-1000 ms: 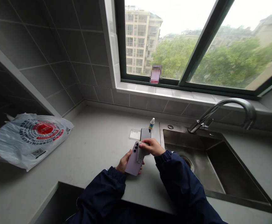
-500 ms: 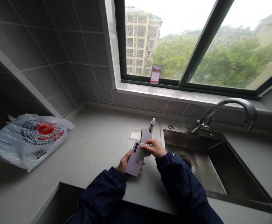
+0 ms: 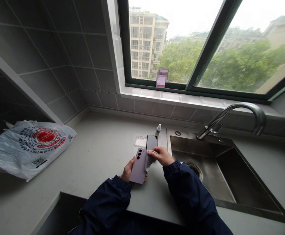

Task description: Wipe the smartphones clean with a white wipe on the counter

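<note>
My left hand is closed around a pale purple smartphone, its back and camera lenses facing up. A thin grey-white wiping cloth is pinched in my right hand and rests along the phone's right edge. Just beyond my hands, a second phone with a dark screen lies flat on the counter, its near end hidden. Left of it is a clear phone case. A small white-capped bottle with a blue and yellow label stands behind the dark phone.
To the right a steel sink is set into the pale counter, with a curved chrome faucet at its back. A white plastic bag with red and black print lies at the left. A window runs behind the counter.
The cloth has shifted from lying over the phone's back to its right edge, and its lower part is bunched differently. The whole view has moved slightly; both hands keep their holds.
</note>
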### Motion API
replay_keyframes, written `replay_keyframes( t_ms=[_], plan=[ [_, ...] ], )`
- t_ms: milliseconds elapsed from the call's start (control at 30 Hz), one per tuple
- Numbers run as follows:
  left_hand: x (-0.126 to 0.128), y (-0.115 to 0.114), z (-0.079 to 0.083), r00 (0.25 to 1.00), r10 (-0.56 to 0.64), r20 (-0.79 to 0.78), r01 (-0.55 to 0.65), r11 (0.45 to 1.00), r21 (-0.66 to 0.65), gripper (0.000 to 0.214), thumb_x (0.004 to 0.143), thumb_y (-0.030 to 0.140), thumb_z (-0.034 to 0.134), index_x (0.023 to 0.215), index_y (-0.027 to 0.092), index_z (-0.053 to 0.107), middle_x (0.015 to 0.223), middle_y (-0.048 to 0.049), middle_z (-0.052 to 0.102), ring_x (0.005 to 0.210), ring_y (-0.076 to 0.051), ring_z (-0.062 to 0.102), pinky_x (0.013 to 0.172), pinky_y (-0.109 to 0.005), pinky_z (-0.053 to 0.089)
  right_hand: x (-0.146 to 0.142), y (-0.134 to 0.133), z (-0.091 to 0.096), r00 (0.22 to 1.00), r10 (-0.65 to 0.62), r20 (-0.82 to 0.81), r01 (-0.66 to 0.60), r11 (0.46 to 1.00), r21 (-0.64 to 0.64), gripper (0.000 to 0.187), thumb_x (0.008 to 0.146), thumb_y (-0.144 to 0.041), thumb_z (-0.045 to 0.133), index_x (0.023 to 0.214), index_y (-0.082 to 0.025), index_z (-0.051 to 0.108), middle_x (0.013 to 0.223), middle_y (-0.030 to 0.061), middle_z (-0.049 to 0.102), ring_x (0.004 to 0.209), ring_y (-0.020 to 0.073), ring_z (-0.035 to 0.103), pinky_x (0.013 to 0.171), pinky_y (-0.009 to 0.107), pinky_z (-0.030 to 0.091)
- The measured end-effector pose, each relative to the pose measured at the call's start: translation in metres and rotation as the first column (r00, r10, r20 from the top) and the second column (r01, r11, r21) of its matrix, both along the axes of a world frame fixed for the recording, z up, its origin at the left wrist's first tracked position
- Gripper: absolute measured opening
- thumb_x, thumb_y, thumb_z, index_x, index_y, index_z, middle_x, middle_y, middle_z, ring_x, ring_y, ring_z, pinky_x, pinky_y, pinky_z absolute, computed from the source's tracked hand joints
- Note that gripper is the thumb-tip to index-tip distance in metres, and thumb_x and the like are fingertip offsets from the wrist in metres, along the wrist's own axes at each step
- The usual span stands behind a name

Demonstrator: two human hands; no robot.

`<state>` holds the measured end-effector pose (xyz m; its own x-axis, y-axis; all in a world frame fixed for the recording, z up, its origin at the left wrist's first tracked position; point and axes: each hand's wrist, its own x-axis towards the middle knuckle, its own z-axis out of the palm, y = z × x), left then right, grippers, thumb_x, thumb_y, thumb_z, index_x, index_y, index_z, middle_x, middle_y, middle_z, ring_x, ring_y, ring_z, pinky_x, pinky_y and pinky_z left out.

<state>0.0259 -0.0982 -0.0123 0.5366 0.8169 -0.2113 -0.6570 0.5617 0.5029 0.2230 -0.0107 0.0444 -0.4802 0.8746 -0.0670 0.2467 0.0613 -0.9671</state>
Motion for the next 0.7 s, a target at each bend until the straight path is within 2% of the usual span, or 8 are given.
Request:
replay_keyframes(
  t_ms=[167, 233, 567, 633, 700],
  plan=[
    [0.001, 0.0, 0.002, 1.0, -0.018, 0.006, 0.018, 0.999, 0.026, 0.07, 0.091, 0.062, 0.029, 0.122, 0.005, 0.055, 0.093, -0.0206, 0.069, 0.075, -0.031, 0.068, 0.064, -0.045, 0.052, -0.007, -0.003, -0.003, 0.994, 0.083, -0.076, -0.088, 0.994, -0.063, 0.058, 0.072, -0.063, 0.07, 0.096, -0.01, 0.07, 0.081, 0.0072, 0.068, 0.07, 0.0171, 0.062, 0.062, 0.028, 0.05],
    [0.001, 0.0, 0.002, 1.0, -0.017, 0.003, 0.017, 0.999, 0.028, 0.072, 0.091, 0.063, 0.029, 0.122, 0.004, 0.056, 0.093, -0.0208, 0.069, 0.076, -0.031, 0.067, 0.065, -0.045, 0.052, -0.01, -0.005, -0.003, 0.993, 0.077, -0.09, -0.083, 0.995, -0.063, 0.06, 0.072, -0.064, 0.069, 0.097, -0.009, 0.07, 0.08, 0.0072, 0.068, 0.069, 0.0174, 0.063, 0.062, 0.028, 0.05],
    [0.002, 0.001, 0.004, 0.999, 0.033, -0.027, -0.033, 0.999, 0.002, 0.075, 0.089, 0.065, 0.03, 0.116, 0.002, 0.06, 0.09, -0.0211, 0.068, 0.073, -0.03, 0.067, 0.062, -0.044, 0.054, -0.017, -0.015, -0.005, 0.99, -0.126, -0.067, 0.132, 0.987, 0.094, 0.042, 0.077, -0.054, 0.07, 0.079, -0.012, 0.071, 0.066, 0.0038, 0.068, 0.059, 0.0162, 0.062, 0.05, 0.023, 0.047],
    [0.002, 0.0, 0.007, 0.998, 0.056, -0.036, -0.056, 0.998, -0.014, 0.073, 0.09, 0.064, 0.03, 0.117, 0.002, 0.06, 0.091, -0.0213, 0.068, 0.074, -0.03, 0.067, 0.062, -0.044, 0.055, -0.02, -0.019, -0.006, 0.985, -0.159, -0.069, 0.168, 0.973, 0.156, 0.039, 0.081, -0.052, 0.067, 0.083, -0.013, 0.073, 0.072, 0.0051, 0.071, 0.064, 0.019, 0.066, 0.054, 0.026, 0.051],
    [0.002, 0.0, 0.012, 0.993, 0.115, -0.042, -0.116, 0.993, -0.026, 0.071, 0.09, 0.063, 0.032, 0.116, 0.003, 0.06, 0.088, -0.0206, 0.069, 0.073, -0.03, 0.067, 0.061, -0.044, 0.055, -0.023, -0.026, -0.007, 0.97, -0.229, -0.082, 0.242, 0.94, 0.241, 0.035, 0.087, -0.047, 0.061, 0.095, -0.016, 0.074, 0.086, 0.0072, 0.074, 0.077, 0.0226, 0.069, 0.065, 0.032, 0.056]
  ],
)
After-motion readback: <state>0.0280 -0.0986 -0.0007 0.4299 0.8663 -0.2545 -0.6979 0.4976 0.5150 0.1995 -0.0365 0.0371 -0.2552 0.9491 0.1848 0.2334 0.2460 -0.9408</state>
